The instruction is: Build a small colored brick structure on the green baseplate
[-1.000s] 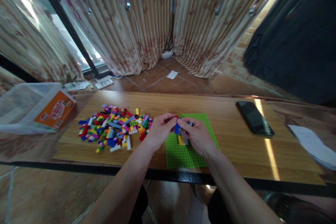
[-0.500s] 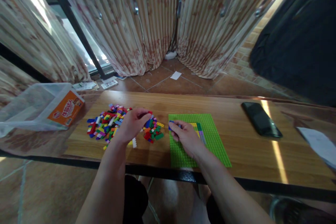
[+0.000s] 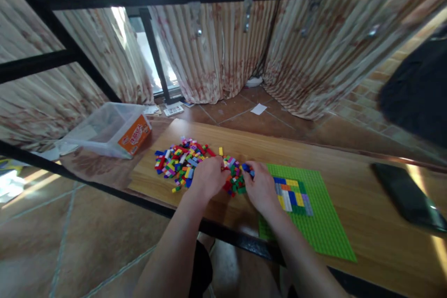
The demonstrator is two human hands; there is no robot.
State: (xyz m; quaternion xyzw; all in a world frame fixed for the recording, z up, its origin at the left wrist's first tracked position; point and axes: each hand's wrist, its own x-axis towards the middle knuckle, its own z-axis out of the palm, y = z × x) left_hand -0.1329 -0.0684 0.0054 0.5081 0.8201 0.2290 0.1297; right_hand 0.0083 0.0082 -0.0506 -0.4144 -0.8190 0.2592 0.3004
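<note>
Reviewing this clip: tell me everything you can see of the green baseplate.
The green baseplate is a thin, flat, bright green sheet with rows of small studs, plastic by its look. It lies flat on the wooden tabletop, between the loose brick pile and the black phone. A patch of multicoloured bricks sits on it; much of its other visible surface is bare. The right forearm crosses above, hiding part; whether it touches is unclear.
</note>
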